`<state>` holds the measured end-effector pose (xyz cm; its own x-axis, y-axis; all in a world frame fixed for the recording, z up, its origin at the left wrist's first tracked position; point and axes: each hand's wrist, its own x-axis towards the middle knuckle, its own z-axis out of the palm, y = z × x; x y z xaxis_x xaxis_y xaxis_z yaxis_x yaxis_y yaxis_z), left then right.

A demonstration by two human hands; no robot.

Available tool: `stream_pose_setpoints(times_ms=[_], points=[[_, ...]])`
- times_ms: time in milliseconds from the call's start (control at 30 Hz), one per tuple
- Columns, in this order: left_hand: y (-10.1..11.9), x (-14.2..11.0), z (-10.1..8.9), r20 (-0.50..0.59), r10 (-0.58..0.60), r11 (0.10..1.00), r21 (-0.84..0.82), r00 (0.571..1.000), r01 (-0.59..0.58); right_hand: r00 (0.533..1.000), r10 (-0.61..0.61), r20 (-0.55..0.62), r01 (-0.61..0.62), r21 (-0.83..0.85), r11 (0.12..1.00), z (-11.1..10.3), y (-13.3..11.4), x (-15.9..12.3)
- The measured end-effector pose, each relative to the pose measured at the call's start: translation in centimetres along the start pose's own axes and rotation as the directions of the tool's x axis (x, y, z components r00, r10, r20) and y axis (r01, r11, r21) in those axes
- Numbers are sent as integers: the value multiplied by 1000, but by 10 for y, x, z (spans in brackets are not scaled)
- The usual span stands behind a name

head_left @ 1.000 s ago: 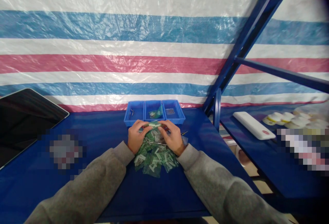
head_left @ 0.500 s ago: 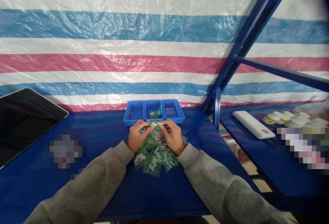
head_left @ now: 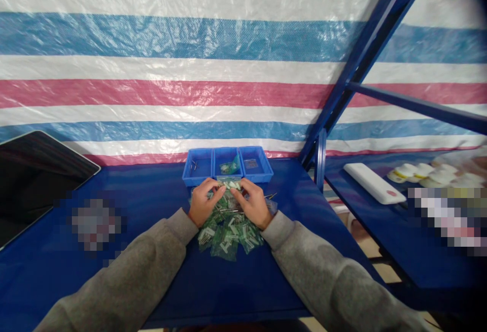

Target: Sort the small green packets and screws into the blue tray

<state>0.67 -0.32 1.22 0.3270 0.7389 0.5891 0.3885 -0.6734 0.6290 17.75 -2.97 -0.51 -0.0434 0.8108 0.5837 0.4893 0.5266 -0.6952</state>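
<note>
here, both hands (head_left: 204, 204) (head_left: 254, 205) pinch a packet (head_left: 229, 185); a white box (head_left: 371, 182) bears red.

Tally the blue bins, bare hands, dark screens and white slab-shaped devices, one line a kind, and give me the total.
Blue bins: 3
Bare hands: 2
Dark screen: 1
White slab-shaped device: 1
Total: 7

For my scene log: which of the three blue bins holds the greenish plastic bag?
The middle bin; a crumpled greenish bag lies in it, between the left and right bins.
</note>
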Motion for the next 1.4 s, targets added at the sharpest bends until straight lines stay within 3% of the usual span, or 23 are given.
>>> stream_pose_setpoints(times_ms=[767,1000,1233,1400], points=[[-5,-2,2,43,-58,997,-49,997,60,999,11,-30,-12,-21,1000,-2,-2,-2],[-7,-1,3,55,-83,993,-81,995,88,999,-39,-10,39,-44,998,-3,0,0],[-4,-1,3,-5,-20,999,27,1000,20,999,-52,7,53,-67,996,-2,0,0],[-4,-1,2,13,-30,999,-23,999,31,998,-57,11,57,-57,997,-2,-1,0]])
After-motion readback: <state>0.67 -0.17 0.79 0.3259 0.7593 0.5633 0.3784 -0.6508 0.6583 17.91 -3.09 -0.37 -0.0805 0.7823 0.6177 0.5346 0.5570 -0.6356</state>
